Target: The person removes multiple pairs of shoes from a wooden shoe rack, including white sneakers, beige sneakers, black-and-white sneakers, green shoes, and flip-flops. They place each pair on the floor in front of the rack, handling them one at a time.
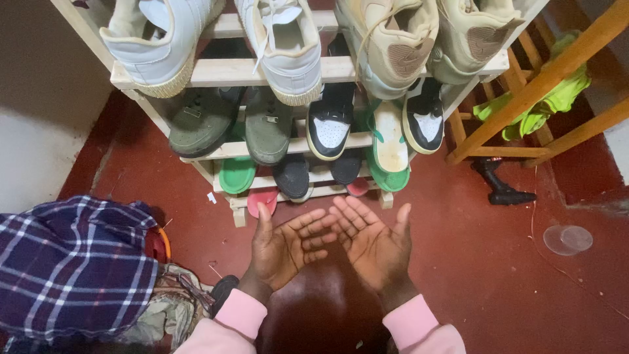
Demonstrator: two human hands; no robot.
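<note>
Both hands empty, palms up, fingers spread, side by side over the red floor (458, 262) just in front of the wooden shoe rack (262, 71). Left hand (285, 248) and right hand (373, 242) touch or overlap at the fingertips; nothing pinched or held. Pink sleeve cuffs (409, 322) at both wrists.

Rack, nearest thing to the hands, straight ahead of them:
- top tier: two white sneakers (282, 46) on the left part, two beige sneakers (393, 39) on the right part, toes sticking out over the slat.
- middle tier: pair of olive green shoes (232, 121) left, black-and-white sneakers (331, 124) right, a green-and-white shoe (388, 141) between the black-and-white ones.
- bottom tier: green slipper (237, 174), black shoe toes (293, 177), pink sandal tips (263, 200) closest to the left hand's thumb.

No readable labels or packages; small white scrap (211, 197) on the floor left of the rack foot.

Left of the rack: plaid blue cloth (72, 262) heaped over other fabric. Right of the rack: wooden frame (544, 85) with a neon green garment (544, 105) draped on it, a black object (501, 187) at its foot, a clear round lid (567, 239) further out on the floor.

Nothing lies between hands and rack.
</note>
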